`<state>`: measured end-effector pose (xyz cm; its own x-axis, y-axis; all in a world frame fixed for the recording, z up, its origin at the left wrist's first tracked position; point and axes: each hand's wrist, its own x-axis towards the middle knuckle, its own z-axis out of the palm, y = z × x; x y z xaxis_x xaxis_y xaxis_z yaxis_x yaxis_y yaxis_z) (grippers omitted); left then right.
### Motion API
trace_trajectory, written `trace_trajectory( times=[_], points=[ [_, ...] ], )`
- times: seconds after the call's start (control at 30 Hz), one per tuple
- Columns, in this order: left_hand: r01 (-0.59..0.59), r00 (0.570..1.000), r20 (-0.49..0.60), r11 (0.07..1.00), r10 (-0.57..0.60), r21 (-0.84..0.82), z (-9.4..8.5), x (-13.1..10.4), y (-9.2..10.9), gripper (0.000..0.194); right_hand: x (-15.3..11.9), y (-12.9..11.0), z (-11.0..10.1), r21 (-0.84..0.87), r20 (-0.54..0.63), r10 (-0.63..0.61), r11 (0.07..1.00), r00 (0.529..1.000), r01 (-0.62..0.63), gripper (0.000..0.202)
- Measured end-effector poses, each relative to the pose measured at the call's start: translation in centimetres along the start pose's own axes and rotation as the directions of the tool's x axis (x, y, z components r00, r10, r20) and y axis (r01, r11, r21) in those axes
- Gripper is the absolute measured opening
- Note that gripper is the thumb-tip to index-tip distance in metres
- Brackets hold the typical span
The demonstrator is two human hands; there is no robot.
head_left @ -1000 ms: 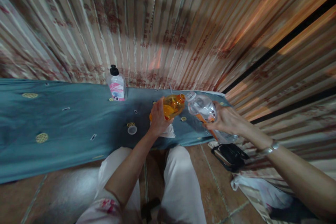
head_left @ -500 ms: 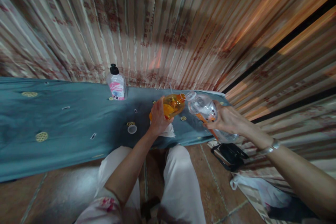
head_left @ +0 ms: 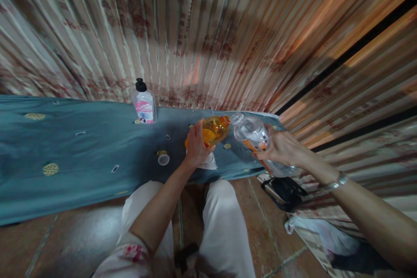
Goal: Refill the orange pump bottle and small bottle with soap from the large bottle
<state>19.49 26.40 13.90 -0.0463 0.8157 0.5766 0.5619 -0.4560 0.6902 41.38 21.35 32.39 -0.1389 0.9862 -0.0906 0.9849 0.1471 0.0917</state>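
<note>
My left hand (head_left: 196, 145) is closed around an orange see-through bottle (head_left: 216, 129), which tilts with its uncapped mouth pointing right. A larger clear plastic bottle (head_left: 250, 130) with an orange label is gripped in my right hand (head_left: 276, 145); it leans so that its mouth points left. The two mouths meet or nearly meet; whether they touch I cannot tell. Whether liquid passes between them is too fine to make out. Under my left hand lies a piece of white paper or tissue (head_left: 210, 163). A small white cap or cup (head_left: 163, 160) lies to the left.
A clear pump bottle (head_left: 144, 106) with black top and pink label stands at the back of the teal cloth-covered surface (head_left: 94, 139). Pleated curtains (head_left: 182, 30) hang behind. On the tiled floor at right are a black bag (head_left: 285, 193) and some cloth (head_left: 325, 234).
Both hands and both bottles stay almost exactly where they were. The view has shifted very slightly.
</note>
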Motion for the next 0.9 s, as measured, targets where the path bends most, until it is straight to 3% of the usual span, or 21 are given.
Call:
trace_trajectory(
  times=[0.9],
  points=[
    [0.028,1.0,0.007,0.999,-0.028,-0.025,-0.14,0.17,0.18,0.101,-0.07,-0.28,-0.24,0.019,-0.001,-0.011,1.0,1.0,0.011,0.064]
  ],
)
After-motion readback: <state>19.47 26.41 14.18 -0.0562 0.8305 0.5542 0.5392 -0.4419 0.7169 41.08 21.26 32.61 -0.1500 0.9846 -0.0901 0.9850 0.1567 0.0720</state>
